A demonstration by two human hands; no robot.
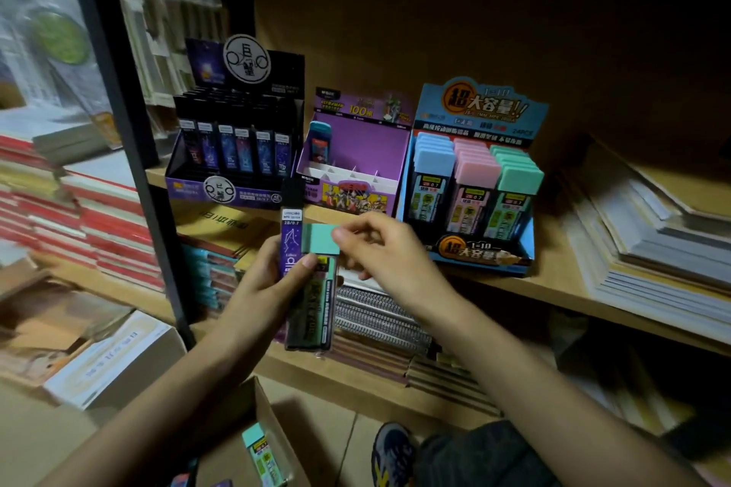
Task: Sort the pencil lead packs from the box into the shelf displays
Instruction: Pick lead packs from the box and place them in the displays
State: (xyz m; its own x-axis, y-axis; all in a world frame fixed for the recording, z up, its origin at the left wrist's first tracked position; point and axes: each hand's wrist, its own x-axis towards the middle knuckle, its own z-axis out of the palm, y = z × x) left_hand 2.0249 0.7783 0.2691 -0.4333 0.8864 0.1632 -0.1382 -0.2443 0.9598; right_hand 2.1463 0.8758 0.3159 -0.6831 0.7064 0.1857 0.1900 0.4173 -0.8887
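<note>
Unfinished: left hand point(261, 289) fingers grip a mint-capped clear pack point(316, 300) and a slim purple pack point(290, 233); right hand point(391, 253) grip unclear; cardboard box point(273, 419) at six o'clock holds more.

shelf point(555, 255) | black display point(197, 191) | purple display point(368, 146) | blue display point(480, 254) | paper stack point(652, 233)

Dim, warm light is falling on a wooden shelf point(553, 283) that is running across the view. A plain brown back panel point(435, 12) is fading into shadow at the top. A black metal upright point(130, 154) is standing at the shelf's left end. Beyond it, stacks of red-edged books point(99, 225) are blurring. Piled paper pads point(652, 233) are lying at the right end, and spiral-bound notebooks point(375, 316) on the board below. Brown floor point(336, 427) is showing underneath.
</note>
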